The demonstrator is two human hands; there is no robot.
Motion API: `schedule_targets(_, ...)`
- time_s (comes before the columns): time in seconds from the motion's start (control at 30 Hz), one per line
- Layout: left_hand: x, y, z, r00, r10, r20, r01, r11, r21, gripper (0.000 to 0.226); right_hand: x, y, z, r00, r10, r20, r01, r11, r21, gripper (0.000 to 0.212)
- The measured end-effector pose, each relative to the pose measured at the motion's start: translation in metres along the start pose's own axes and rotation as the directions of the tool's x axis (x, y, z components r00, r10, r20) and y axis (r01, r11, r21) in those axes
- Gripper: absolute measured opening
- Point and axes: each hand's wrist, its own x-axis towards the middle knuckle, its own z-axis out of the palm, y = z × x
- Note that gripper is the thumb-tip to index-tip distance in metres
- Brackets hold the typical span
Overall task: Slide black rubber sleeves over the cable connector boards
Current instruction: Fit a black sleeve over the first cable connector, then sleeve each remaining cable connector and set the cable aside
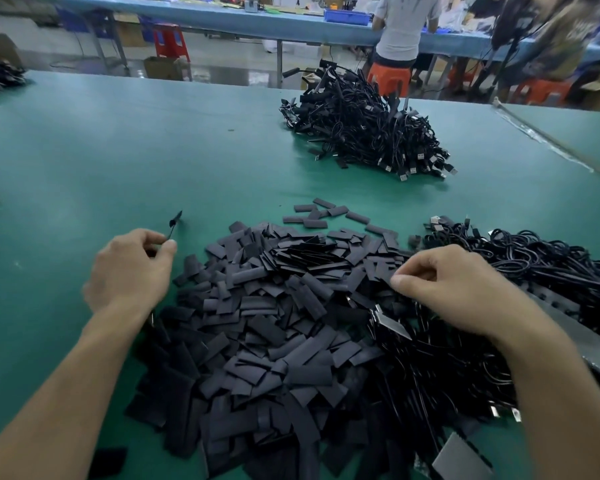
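Heaped at the centre of the green felt-like table mat (84, 150): flat, matte black rubber sleeves (274, 306), short rectangular pieces lying criss-cross, with a few loose ones strewn at 12 o'clock of the heap.

At 9 o'clock of the heap, left hand (132, 268), fingers curled, thumb and forefinger pinched on a thin black piece (175, 221) that sticks up and away, slightly flared at its far end; too slim and dark to name more exactly.

At 3 o'clock of the heap, right hand (447, 285), knuckles up, fingers curled in, thumb tip touching the sleeves at the heap's edge; unclear whether anything is pinched there.

Just below that hand, a flat grey connector board (392, 323) among tangled glossy black cables (534, 265), running from 3 to 5 o'clock.

Further off at 1 o'clock, a separate mound of coiled cables (361, 126) with silvery USB plugs along its near right edge.
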Motion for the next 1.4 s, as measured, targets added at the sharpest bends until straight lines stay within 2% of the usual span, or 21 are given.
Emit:
schedule_targets(0.07, -0.003, 0.003, 0.000, 0.999, 0.033, 0.027, -0.034, 0.998, 0.045, 0.035, -0.006, -0.002, -0.006, 0.983, -0.010, 0.184, 0.008, 1.000, 0.011, 0.042)
schedule_targets(0.13, -0.006, 0.007, -0.002, 0.996, 0.091, -0.009, -0.089, 0.991, 0.099, 0.041, -0.010, -0.008, -0.005, 0.952, -0.022, 0.305, 0.033, 0.999, -0.032, 0.055)
schedule_targets(0.17, -0.007, 0.011, -0.003, 0.989, 0.139, -0.045, -0.133, 0.984, 0.120, 0.038, -0.011, -0.010, -0.003, 0.944, -0.027, 0.328, 0.055, 0.995, -0.078, 0.049)
schedule_targets(0.23, -0.012, 0.024, -0.008, 0.959, 0.269, -0.089, -0.265, 0.963, 0.059, 0.024, -0.010, -0.013, 0.001, 0.958, -0.059, 0.282, 0.108, 0.981, -0.163, 0.023)
schedule_targets(0.27, -0.017, 0.033, -0.011, 0.943, 0.322, -0.083, -0.325, 0.945, -0.025, 0.015, -0.010, -0.014, 0.001, 0.968, -0.085, 0.235, 0.129, 0.975, -0.180, 0.009)
schedule_targets(0.33, -0.030, 0.054, -0.016, 0.929, 0.369, 0.002, -0.355, 0.895, -0.269, 0.004, -0.009, -0.014, -0.002, 0.982, -0.141, 0.126, 0.160, 0.976, -0.150, 0.012)
schedule_targets(0.4, -0.050, 0.074, -0.017, 0.892, 0.431, 0.136, -0.311, 0.803, -0.508, 0.009, -0.008, -0.015, -0.004, 0.984, -0.178, 0.006, 0.178, 0.984, 0.015, 0.013)
schedule_targets(0.47, -0.075, 0.088, -0.013, 0.802, 0.532, 0.270, -0.247, 0.708, -0.661, 0.007, -0.009, -0.021, -0.003, 0.985, -0.174, -0.018, 0.171, 0.940, 0.296, 0.012)
schedule_targets(0.53, -0.099, 0.095, -0.004, 0.690, 0.611, 0.387, -0.155, 0.648, -0.746, 0.016, -0.009, -0.027, 0.002, 0.989, -0.145, 0.014, 0.110, 0.806, 0.582, 0.011)
schedule_targets(0.6, -0.115, 0.098, 0.007, 0.621, 0.641, 0.452, -0.041, 0.603, -0.797, 0.020, -0.009, -0.031, 0.008, 0.991, -0.126, 0.039, 0.059, 0.684, 0.727, 0.009)
schedule_targets(0.63, -0.121, 0.100, 0.010, 0.621, 0.639, 0.454, 0.004, 0.577, -0.817, 0.019, -0.009, -0.033, 0.012, 0.991, -0.128, 0.047, 0.048, 0.650, 0.758, 0.007)
schedule_targets(0.7, -0.125, 0.101, 0.015, 0.664, 0.615, 0.426, 0.055, 0.528, -0.848, 0.014, -0.008, -0.035, 0.020, 0.988, -0.142, 0.066, 0.029, 0.577, 0.816, 0.004)
schedule_targets(0.8, -0.123, 0.100, 0.019, 0.714, 0.601, 0.360, 0.031, 0.487, -0.873, 0.013, -0.006, -0.038, 0.029, 0.977, -0.186, 0.102, -0.002, 0.473, 0.881, 0.013)
schedule_targets(0.9, -0.121, 0.096, 0.020, 0.736, 0.575, 0.358, 0.060, 0.471, -0.880, 0.018, -0.004, -0.038, 0.037, 0.971, -0.220, 0.088, 0.020, 0.447, 0.894, 0.016)
schedule_targets(0.97, -0.119, 0.094, 0.021, 0.726, 0.578, 0.374, 0.106, 0.443, -0.890, 0.017, -0.003, -0.037, 0.040, 0.966, -0.245, 0.086, 0.031, 0.438, 0.898, 0.018)
schedule_targets(1.1, -0.115, 0.089, 0.023, 0.676, 0.614, 0.408, 0.191, 0.388, -0.902, 0.011, 0.000, -0.035, 0.045, 0.955, -0.259, 0.142, -0.038, 0.369, 0.929, 0.026)
schedule_targets(1.4, -0.114, 0.080, 0.031, 0.666, 0.617, 0.419, 0.254, 0.340, -0.905, 0.008, 0.003, -0.031, 0.053, 0.920, -0.284, 0.271, -0.189, 0.284, 0.940, 0.032)
